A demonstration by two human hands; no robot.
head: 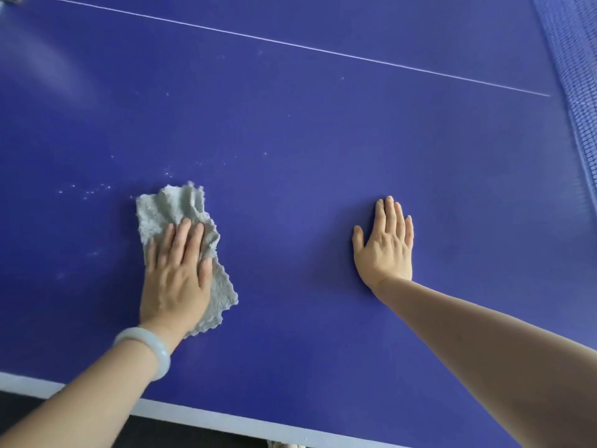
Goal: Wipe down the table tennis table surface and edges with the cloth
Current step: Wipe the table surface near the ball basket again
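The blue table tennis table (290,140) fills the view. A crumpled grey cloth (168,208) lies on it at the lower left. My left hand (177,273) presses flat on the cloth with straight fingers; a pale bangle sits on that wrist. My right hand (386,244) rests flat on the bare table surface to the right, fingers straight and together, well apart from the cloth. Small white specks dot the surface left of and above the cloth.
A thin white centre line (290,45) runs across the far part of the table. The net (578,76) stands at the right edge. The table's white near edge (193,412) runs along the bottom, with dark floor below it.
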